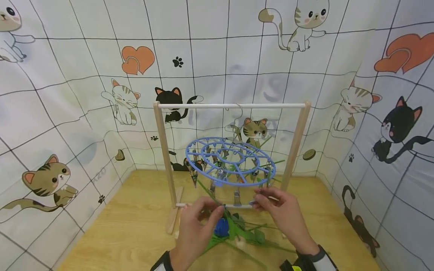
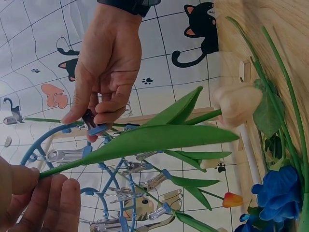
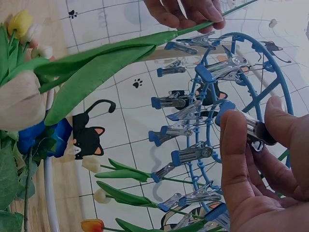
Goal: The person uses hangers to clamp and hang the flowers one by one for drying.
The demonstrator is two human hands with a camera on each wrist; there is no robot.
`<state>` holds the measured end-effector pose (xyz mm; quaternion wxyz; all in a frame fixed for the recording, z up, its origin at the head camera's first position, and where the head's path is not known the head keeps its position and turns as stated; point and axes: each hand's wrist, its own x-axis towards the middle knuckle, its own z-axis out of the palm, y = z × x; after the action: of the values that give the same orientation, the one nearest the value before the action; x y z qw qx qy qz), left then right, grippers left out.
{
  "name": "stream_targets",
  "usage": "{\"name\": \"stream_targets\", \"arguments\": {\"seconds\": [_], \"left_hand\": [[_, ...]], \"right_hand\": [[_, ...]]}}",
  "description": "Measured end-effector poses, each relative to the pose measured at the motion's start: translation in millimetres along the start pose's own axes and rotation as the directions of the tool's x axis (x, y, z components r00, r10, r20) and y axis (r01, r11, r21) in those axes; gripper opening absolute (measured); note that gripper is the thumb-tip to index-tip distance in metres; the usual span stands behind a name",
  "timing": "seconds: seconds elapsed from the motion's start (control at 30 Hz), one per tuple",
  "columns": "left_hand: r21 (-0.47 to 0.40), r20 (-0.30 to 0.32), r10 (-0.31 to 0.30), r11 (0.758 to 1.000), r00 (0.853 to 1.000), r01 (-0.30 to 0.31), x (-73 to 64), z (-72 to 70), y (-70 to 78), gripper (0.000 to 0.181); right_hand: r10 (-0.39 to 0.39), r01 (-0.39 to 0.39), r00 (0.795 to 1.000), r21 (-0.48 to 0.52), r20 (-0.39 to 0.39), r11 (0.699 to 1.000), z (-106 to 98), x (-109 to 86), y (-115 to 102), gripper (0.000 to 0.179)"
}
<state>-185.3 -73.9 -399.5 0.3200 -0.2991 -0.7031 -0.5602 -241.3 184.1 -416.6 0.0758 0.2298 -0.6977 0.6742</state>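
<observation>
My left hand (image 1: 200, 226) pinches the green stem (image 2: 60, 169) of an artificial white tulip (image 2: 237, 105) between thumb and fingers. The flower hangs head down with its long leaves spread. My right hand (image 1: 283, 212) grips a metal clip with blue tips (image 3: 255, 128) at the near right side of a round blue clip hanger (image 1: 244, 184). Thumb and fingers lie on either side of this clip. Other metal clips (image 3: 195, 153) dangle around the rings, and several hold tulips upside down, including an orange one (image 2: 232, 200).
The hanger hangs by its hook (image 1: 241, 113) from the white bar (image 1: 203, 106) of a wooden stand (image 1: 295, 146). Blue flowers (image 1: 222, 227) and green stems lie on the wooden table (image 1: 112, 226) beneath my hands. A cat-print cloth (image 1: 210, 56) encloses the back and sides.
</observation>
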Motion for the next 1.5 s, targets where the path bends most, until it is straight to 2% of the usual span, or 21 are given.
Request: {"name": "stream_targets", "arguments": {"seconds": [0.3, 0.57, 0.9, 1.13, 1.3, 1.5], "left_hand": [[-0.039, 0.018, 0.020, 0.999, 1.000, -0.019, 4.9, 3.1, 3.1, 0.016], [-0.075, 0.023, 0.013, 0.997, 1.000, -0.012, 7.3, 8.8, 1.6, 0.015], [-0.013, 0.023, 0.012, 1.000, 1.000, -0.012, 7.9, 14.8, -1.6, 0.016], [0.019, 0.021, -0.037, 0.999, 0.999, 0.036, 5.7, 17.0, -3.8, 0.011], [-0.015, 0.026, -0.045, 0.999, 0.999, 0.046, 5.4, 18.6, -5.1, 0.011], [-0.063, 0.039, -0.056, 0.996, 0.998, 0.059, 3.6, 20.9, -4.8, 0.010]], "right_hand": [[0.011, -0.011, 1.000, -0.025, -0.017, 1.000, 3, 2.1, -4, 0.028], [0.025, -0.034, 0.998, -0.153, -0.059, 0.988, 6, 3.8, -8, 0.028], [-0.052, 0.036, 0.996, -0.207, -0.073, 0.978, 9, 2.0, -7, 0.022], [-0.068, 0.043, 0.992, -0.225, -0.106, 0.973, 14, 3.9, -9, 0.018], [-0.079, 0.051, 0.990, -0.230, -0.114, 0.972, 18, 3.8, -15, 0.016], [-0.113, 0.085, 0.988, -0.234, -0.107, 0.969, 25, -1.0, -34, 0.011]]}}
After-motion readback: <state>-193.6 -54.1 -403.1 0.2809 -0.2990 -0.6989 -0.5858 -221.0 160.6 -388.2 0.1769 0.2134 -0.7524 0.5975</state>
